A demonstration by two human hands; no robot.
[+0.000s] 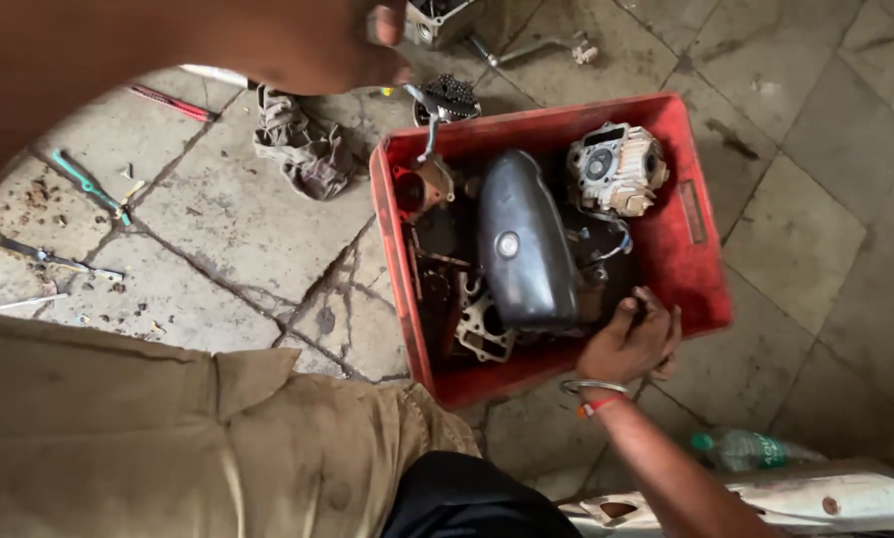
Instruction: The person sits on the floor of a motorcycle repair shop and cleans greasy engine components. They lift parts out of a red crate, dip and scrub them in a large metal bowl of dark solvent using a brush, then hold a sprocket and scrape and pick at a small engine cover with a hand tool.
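Right hand at the near right corner of a red parts crate.

Right hand (629, 342), fingers curled inside the red crate (693, 261); what it grips cannot be told. The dark metal cover (523, 251) lies just left of it, long axis near-to-far; a cylinder head (616, 167) beyond. Left hand (342, 45), blurred, hovers beyond the far left corner. Bare stone floor (208, 229) lies left.

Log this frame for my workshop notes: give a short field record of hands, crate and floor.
right hand: reaching into red crate, fingers on dark parts
left hand: raised above the crate's far corner, blurred
crate contents: dark engine cover, pale cylinder head, gasket
floor: rag, hand tools, plastic bottle
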